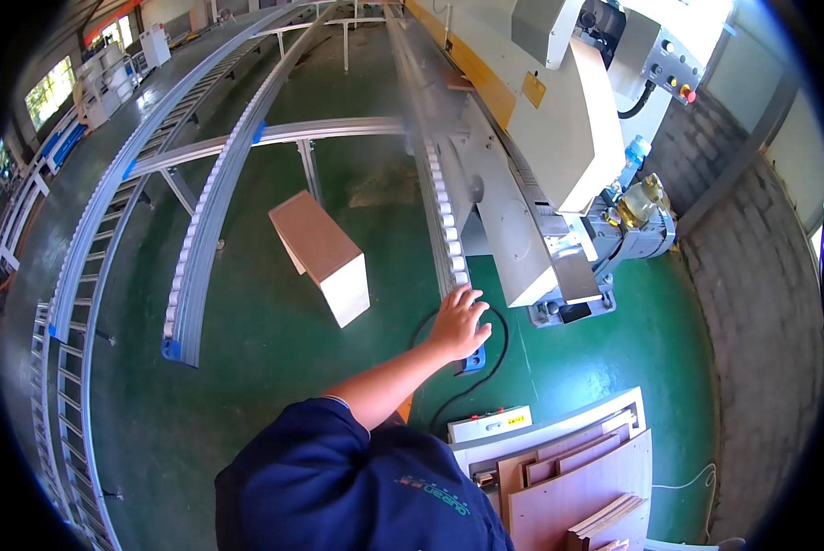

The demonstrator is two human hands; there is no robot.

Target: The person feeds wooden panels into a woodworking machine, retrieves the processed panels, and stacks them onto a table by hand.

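My left hand (458,326) reaches out on a bare forearm from a dark blue sleeve. Its fingers are spread, palm down, over the near end of a roller rail (444,211) with white rollers and a blue end cap (474,360). The hand seems to touch the rail; whether the palm presses on it I cannot tell. Nothing shows between the fingers. Right of the rail stands a large white and yellow machine (577,129). My right hand is out of view.
A box-like piece with a brown top (316,234) stands on the green floor, left of the rail. Another roller rail (201,220) runs farther left. A black cable (499,358) loops near my hand. Stacked wood panels (577,496) and a white box (490,424) are at lower right.
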